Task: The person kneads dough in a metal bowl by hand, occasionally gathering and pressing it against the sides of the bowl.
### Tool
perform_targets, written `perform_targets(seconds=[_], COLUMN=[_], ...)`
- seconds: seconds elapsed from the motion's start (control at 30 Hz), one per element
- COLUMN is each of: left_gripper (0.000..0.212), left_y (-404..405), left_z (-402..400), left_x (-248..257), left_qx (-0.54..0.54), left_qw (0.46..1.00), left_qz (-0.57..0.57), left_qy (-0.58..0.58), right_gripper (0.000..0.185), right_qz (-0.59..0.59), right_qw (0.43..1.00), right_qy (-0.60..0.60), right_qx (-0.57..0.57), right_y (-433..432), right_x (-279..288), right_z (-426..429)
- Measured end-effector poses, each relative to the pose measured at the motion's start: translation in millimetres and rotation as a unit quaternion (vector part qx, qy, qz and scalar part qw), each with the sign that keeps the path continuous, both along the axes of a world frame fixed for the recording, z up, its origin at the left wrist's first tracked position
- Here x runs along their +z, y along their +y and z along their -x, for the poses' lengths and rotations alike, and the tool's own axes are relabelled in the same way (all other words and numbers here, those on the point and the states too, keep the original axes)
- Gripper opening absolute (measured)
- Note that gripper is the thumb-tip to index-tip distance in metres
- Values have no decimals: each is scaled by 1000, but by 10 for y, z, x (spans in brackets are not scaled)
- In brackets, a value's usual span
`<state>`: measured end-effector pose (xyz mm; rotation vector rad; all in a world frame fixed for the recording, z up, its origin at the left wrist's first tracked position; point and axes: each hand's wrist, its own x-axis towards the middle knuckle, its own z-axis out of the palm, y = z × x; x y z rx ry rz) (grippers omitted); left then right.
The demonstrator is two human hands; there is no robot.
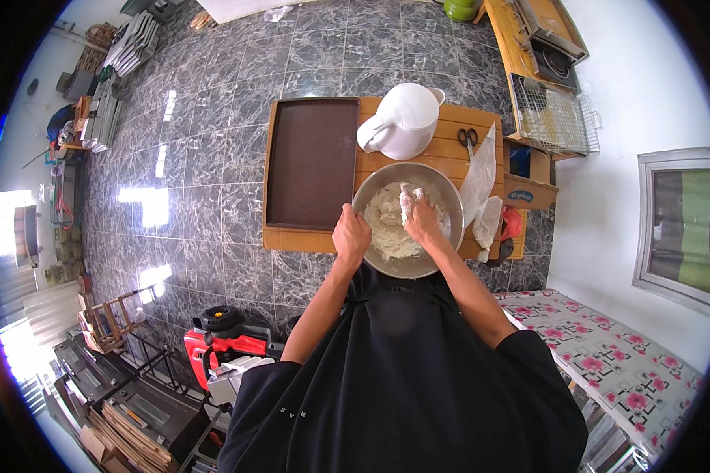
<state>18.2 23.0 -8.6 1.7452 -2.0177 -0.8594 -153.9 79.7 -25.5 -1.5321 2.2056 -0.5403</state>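
A steel mixing bowl [460, 207] holding pale flour or crumbly dough [390, 233] sits at the near edge of a low wooden table [307, 239]. My left hand [352, 233] grips the bowl's left rim. Inside the bowl is my right hand [417, 216], its fingers coated with the flour mix; whether they close on any of it I cannot tell. Beyond the bowl stands a white plastic pitcher [408, 118]. An empty dark baking tray [313, 162] lies on the left. Black-handled scissors [468, 139] and a clear plastic bag [479, 174] lie on the right.
A cardboard box [529, 189] and a red plastic bag [512, 223] are right of the table. Farther off stand a wire rack [553, 115] and a burner [553, 62]. A flower-patterned table [597, 355] is at the lower right, a red machine [198, 355] at the lower left.
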Motion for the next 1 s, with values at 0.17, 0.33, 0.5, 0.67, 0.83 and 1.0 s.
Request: perform_targets(seconds=[0.17, 0.33, 0.5, 0.67, 0.83, 1.0], left_gripper=[17, 17, 17, 17, 17, 17], left_y=[0, 3, 15, 19, 23, 18], left_z=[27, 8, -10, -13, 2, 4], left_x=[47, 32, 4, 8, -4, 5], left_qx=[-1, 1, 9, 12, 9, 9], left_qw=[1000, 1000, 1000, 1000, 1000, 1000], left_qz=[-1, -5, -2, -7, 1, 0], left_qy=[-1, 4, 0, -1, 8, 3], right_gripper=[39, 22, 18, 27, 42, 52], right_qz=[247, 90, 69, -14, 102, 39], right_qw=[969, 985, 989, 994, 988, 998], right_qy=[-32, -149, -102, -28, -71, 42], right_qx=[-9, -12, -87, -102, -91, 22], right_y=[20, -11, -52, -60, -38, 38], right_x=[-232, -304, -317, -378, -327, -157], right_z=[19, 122, 41, -11, -33, -115])
